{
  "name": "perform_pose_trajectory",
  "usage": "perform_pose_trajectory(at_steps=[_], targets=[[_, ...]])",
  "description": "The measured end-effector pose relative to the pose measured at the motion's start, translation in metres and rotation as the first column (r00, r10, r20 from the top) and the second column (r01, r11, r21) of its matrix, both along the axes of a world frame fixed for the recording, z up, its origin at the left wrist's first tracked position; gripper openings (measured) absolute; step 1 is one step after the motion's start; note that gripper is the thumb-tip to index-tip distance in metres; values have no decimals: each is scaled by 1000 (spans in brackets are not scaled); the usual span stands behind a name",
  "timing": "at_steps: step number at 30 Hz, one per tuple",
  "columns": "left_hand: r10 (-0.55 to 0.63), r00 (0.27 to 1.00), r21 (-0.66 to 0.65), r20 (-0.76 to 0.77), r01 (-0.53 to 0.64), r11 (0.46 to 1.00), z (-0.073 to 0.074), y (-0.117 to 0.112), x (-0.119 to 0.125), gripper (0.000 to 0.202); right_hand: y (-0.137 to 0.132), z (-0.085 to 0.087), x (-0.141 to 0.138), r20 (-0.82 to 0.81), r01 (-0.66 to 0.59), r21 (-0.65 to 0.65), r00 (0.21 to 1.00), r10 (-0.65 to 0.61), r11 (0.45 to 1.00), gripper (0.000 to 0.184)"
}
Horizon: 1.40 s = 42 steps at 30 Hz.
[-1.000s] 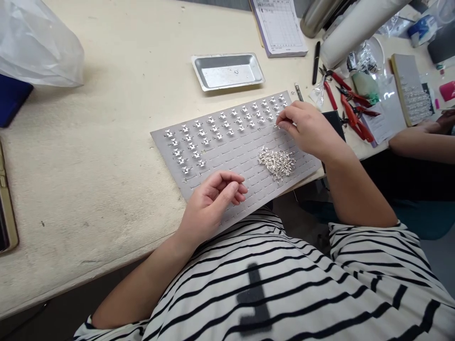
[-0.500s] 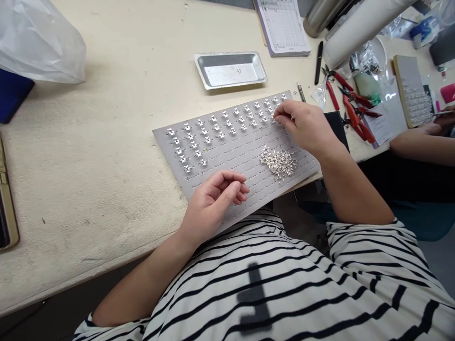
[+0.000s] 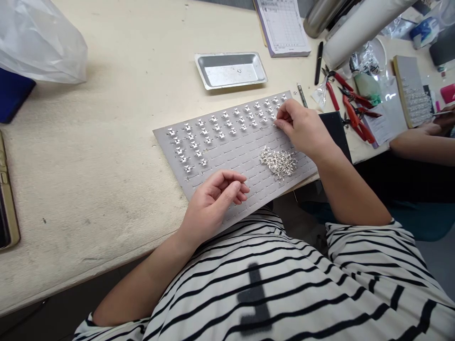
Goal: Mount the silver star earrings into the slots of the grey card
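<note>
Holding the right hand (image 3: 302, 130), thumb and forefinger close together (hard to tell if pinching anything), beside shiny, angular-topped silver rings (image 3: 243, 127) slotted into a matte grey rectangular board (image 3: 227, 154), and the left hand (image 3: 209, 201), curled but slightly spread, near a tangled, glossy heap of silver loops (image 3: 279, 163) atop it.

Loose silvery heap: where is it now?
In the head view, the loose silvery heap lies on the right part of the grey board, right of the left hand and, in the picture, below the right hand.
</note>
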<state>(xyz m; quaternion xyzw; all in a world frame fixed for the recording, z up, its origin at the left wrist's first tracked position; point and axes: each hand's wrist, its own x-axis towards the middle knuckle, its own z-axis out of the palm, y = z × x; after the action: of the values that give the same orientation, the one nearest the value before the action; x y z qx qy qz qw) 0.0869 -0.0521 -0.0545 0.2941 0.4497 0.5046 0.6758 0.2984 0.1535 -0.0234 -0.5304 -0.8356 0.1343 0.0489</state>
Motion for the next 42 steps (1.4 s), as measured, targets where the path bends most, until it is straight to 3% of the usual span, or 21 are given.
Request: perform_pose_trajectory(at_steps=[3,7,11,16,24,29,35,42], targets=[[2,1000,-2,-8,-2,1000,0,0,0,20,-3,2,0,10,-9,21,1000,9,1000,12],[2,1000,-7,-10,-2,1000,2,0,1,20,-22,17,-3,27,-15,79,1000,13,997,10],[3,1000,0,-4,-3,1000,2,1,1,20,-47,26,-5,15,-139,-18,990,139,990,14],[14,1000,13,20,-14,1000,0,0,1,19,-50,17,-3,6,-154,-88,988,155,984,14],[12,1000,22,26,-13,1000,-1,0,1,17,-42,11,3,-63,-89,-42,994,86,995,14],[9,1000,16,25,-10,1000,0,0,1,18,-42,5,8,-63,-135,20,989,136,991,14],[16,1000,27,26,-17,999,-1,0,1,19,-26,-8,6,-133,-179,224,968,212,958,13],[12,1000,32,23,-13,999,0,0,1,18,-8,-24,6,10,-229,277,972,236,933,16]])
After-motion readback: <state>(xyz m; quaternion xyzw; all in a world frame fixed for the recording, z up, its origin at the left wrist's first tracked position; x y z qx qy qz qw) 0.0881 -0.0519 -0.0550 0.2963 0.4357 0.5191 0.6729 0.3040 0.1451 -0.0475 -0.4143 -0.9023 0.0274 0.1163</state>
